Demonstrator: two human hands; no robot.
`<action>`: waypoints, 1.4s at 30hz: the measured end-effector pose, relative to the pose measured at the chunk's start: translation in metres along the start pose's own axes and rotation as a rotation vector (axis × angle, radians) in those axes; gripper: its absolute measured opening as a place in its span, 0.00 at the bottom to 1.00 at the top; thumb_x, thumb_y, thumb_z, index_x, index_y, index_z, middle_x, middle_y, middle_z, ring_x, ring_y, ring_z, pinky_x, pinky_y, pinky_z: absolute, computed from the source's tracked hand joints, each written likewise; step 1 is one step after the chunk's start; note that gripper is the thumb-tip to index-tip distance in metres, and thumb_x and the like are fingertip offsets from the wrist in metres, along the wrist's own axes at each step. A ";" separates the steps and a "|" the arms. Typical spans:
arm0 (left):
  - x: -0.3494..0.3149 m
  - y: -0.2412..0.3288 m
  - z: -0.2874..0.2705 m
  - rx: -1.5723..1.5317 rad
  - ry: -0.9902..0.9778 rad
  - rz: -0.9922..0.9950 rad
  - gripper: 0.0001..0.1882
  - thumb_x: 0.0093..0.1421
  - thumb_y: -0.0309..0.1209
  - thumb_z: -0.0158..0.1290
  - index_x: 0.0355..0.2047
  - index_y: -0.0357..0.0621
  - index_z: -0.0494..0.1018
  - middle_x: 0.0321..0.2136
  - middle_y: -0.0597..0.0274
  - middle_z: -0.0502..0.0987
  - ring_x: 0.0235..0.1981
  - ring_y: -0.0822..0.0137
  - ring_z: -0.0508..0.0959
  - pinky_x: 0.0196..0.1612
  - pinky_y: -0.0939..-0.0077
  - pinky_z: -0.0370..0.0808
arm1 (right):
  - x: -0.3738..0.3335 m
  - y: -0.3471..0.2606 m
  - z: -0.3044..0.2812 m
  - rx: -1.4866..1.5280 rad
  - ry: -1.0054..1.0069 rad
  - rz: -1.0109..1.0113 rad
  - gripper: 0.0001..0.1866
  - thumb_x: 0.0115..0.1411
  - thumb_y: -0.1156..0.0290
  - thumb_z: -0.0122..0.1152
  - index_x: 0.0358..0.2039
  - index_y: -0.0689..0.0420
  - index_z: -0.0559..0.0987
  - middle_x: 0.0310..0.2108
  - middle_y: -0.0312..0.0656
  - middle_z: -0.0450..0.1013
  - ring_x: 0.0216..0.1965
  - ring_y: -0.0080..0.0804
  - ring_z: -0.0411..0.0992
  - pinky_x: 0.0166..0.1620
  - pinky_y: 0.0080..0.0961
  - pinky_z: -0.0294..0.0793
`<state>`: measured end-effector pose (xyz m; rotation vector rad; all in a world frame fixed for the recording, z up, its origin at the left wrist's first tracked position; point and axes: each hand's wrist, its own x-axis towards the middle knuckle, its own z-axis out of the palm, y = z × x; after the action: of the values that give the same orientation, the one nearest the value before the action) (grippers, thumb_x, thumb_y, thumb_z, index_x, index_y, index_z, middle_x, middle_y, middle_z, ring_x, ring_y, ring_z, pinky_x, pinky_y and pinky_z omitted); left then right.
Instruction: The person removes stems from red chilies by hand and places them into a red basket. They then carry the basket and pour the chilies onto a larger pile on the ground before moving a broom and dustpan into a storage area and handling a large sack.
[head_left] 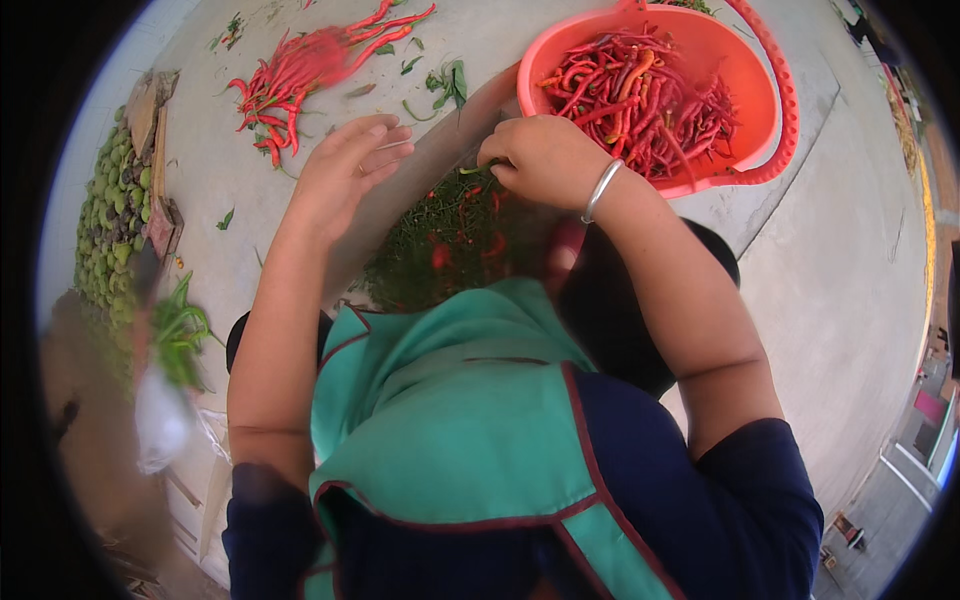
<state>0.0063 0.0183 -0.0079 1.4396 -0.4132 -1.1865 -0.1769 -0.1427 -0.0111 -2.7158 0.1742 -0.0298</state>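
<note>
Green stem (475, 169): one is seen at the fingertips of the right hand (552, 160), above the heap of dark green trimmings (425, 235) and just left of the basket (757, 95). Its free end is pointed toward the left and slightly down, and its short long axis is laid nearly level across the view. Whether a pepper is attached inside the grasp cannot be told.

The fingers of the right hand are curled, with thumb and forefinger closed in a pinch on the stem. By the left hand (345, 175) the fingers are kept loosely extended and a little parted, turned toward the right; whether the thin pale streak across them is something held cannot be told.

Two hands are counted, with one silver bracelet (602, 190) worn on the right wrist. One red-orange basket is filled with red chilies (640, 85), too many and too overlapped to be counted. One pile of long red peppers (310, 75) is laid on the concrete floor (840, 230) at upper left, mostly slanted up to the right. Several red pieces are scattered among the trimmings, blurred, so their number cannot be given.
</note>
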 end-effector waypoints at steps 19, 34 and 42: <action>-0.061 -0.040 -0.058 0.122 0.041 0.021 0.12 0.59 0.30 0.48 0.40 0.36 0.70 0.33 0.61 0.75 0.37 0.72 0.74 0.43 0.78 0.70 | 0.011 0.057 0.280 0.286 -0.544 0.664 0.16 0.51 0.60 0.61 0.35 0.59 0.79 0.37 0.45 0.75 0.35 0.35 0.75 0.41 0.30 0.74; -0.057 0.023 -0.060 -0.008 -0.162 -0.075 0.12 0.61 0.37 0.49 0.33 0.41 0.71 0.25 0.64 0.75 0.26 0.75 0.75 0.31 0.82 0.74 | 0.121 -0.096 0.012 0.601 0.352 -0.089 0.06 0.50 0.70 0.63 0.22 0.58 0.76 0.20 0.36 0.71 0.23 0.25 0.70 0.26 0.23 0.69; -0.064 0.018 -0.112 -0.124 0.232 0.087 0.05 0.60 0.32 0.49 0.32 0.45 0.69 0.23 0.69 0.71 0.25 0.77 0.71 0.30 0.82 0.70 | 0.198 -0.027 0.021 -0.009 0.392 0.070 0.12 0.51 0.72 0.55 0.38 0.55 0.76 0.37 0.44 0.71 0.38 0.41 0.71 0.41 0.34 0.72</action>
<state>0.0786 0.1238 0.0151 1.4176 -0.2350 -0.9463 0.0236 -0.1346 -0.0201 -2.6824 0.3823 -0.5435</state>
